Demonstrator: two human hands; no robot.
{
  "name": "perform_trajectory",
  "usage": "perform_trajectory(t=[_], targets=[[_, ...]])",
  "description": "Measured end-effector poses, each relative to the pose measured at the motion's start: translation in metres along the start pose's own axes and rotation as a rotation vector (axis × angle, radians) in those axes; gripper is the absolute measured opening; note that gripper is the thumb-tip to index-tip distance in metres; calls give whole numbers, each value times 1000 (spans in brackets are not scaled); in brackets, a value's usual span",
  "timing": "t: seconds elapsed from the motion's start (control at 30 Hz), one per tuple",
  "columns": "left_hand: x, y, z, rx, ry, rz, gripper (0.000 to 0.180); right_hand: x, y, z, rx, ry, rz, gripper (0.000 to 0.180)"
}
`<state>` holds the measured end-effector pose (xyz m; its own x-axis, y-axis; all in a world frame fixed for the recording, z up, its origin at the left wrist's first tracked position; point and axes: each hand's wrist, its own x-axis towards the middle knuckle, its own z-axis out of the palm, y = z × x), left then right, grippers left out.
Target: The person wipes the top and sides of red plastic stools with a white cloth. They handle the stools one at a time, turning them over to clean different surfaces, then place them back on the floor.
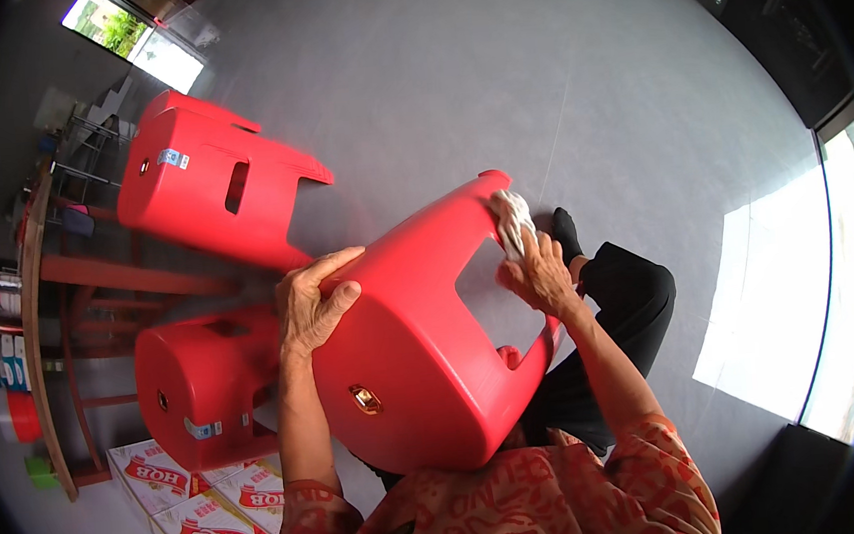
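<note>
A red plastic stool [401,314] lies tilted across my lap, its seat turned toward me and its legs pointing away to the upper right. My left hand [314,304] rests on the stool's left side near the seat edge, thumb and fingers apart around the rounded corner. In my right hand [541,276] is a crumpled whitish cloth [513,222], pressed against the far end of one stool leg. Part of the stool's underside is hidden by its own walls.
Two more red stools stand at the left, one farther off [210,184] and one nearer [196,386]. Beside them is a wooden table [41,328] with small items on it. White and red cartons [202,531] lie at the lower left. Grey floor [657,128] stretches ahead.
</note>
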<state>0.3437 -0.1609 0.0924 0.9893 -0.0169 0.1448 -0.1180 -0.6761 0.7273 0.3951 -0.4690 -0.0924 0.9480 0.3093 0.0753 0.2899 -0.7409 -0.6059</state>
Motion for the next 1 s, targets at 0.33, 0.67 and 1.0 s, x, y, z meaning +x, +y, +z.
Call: perform_trajectory(t=[0.33, 0.67, 1.0], targets=[[0, 3, 1, -21, -2, 10, 76, -17, -2, -19, -43, 10, -49, 69], [-4, -14, -3, -59, 24, -4, 74, 80, -42, -13, -13, -210, -83, 72], [-1, 3, 4, 41, 16, -14, 70, 11, 1, -20, -91, -213, 118, 71]])
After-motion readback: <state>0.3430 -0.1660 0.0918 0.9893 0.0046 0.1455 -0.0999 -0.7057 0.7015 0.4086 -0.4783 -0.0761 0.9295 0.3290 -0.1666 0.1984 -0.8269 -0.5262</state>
